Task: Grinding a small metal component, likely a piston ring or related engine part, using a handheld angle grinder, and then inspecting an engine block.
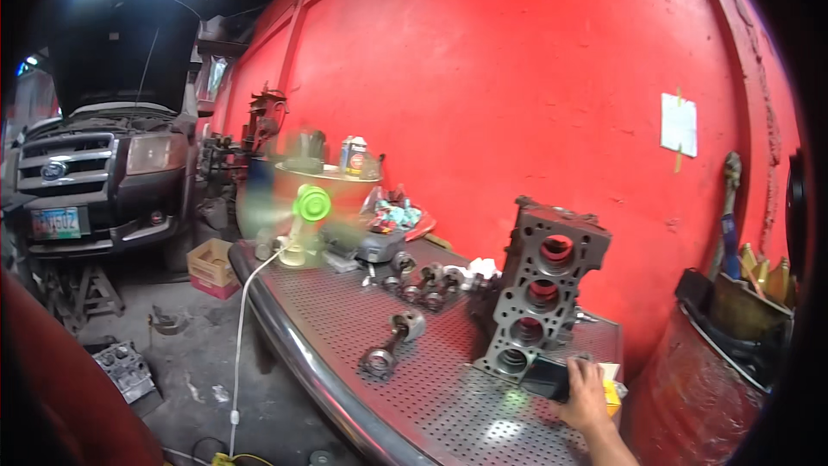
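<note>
At the right end of the perforated metal table [448, 397], my right hand [589, 394] reaches in from the lower edge. Its fingers curl over the end of a black, flat rectangular thing [545, 378] lying at the foot of an engine block [539, 293]; its exact kind is unclear. The block stands on end, its row of several cylinder bores facing me. A yellow and white box [611, 395] sits just beyond my fingers. One piston with its connecting rod [394, 343] lies apart at mid-table, with several more pistons [423, 283] grouped behind it. My left hand is out of view.
A running fan [312, 204] with a green hub stands at the table's far left, its white cord [240, 336] hanging to the floor. A red drum [690, 380] flanks the right side. A cardboard box [213, 267] and a car [103, 168] with raised hood are at left.
</note>
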Tool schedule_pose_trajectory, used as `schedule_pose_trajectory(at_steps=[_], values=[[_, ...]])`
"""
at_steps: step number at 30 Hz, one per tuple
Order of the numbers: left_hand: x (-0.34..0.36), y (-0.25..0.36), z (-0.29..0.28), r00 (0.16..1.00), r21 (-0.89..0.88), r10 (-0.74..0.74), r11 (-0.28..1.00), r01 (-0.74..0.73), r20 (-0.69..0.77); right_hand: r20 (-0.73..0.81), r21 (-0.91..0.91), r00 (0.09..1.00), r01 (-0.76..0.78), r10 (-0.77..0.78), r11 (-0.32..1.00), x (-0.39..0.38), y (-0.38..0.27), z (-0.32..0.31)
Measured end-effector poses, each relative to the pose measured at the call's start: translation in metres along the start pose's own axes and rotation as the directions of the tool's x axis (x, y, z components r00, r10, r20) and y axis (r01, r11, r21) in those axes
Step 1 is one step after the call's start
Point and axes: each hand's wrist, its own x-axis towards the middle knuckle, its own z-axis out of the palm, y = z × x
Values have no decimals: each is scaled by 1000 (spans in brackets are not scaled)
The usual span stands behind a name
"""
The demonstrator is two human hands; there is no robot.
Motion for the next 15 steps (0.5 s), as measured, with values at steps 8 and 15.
schedule_pose_trajectory(at_steps=[8,15], values=[[-49,40,-4,978,-100,-90,989,111,190,140,-75,987,85,-74,994,5,-25,-8],[-59,98,-23,917,-126,-200,958,256,345,157,119,988,-30,11,992,17,-28,-18]])
